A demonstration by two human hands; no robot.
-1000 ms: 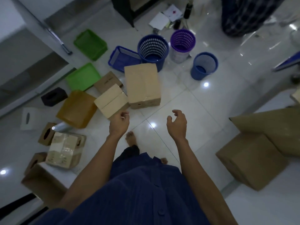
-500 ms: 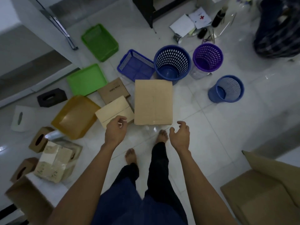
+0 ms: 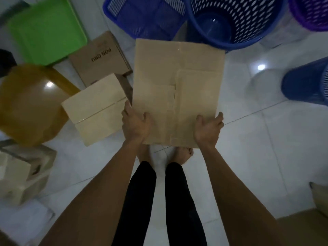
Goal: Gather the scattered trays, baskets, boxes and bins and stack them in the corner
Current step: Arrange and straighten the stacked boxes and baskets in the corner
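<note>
Okay, so: half a second back, hovering empty just short of the box (image 3: 177,82). Now gripping it with both: left hand (image 3: 135,124) over the near left corner, thumb on top, right hand (image 3: 207,129) curled round the near right edge. Sitting right by the feet, just beside a small box (image 3: 95,110), far end near the blue basket (image 3: 230,20). Can't tell if lifted off the floor yet. Looks like a pickup just starting; nothing stacked in view, plenty scattered around to fetch.

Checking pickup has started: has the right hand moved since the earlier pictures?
Yes. The right hand went forward onto the near right corner of the large cardboard box; earlier it hovered short of it.
</note>
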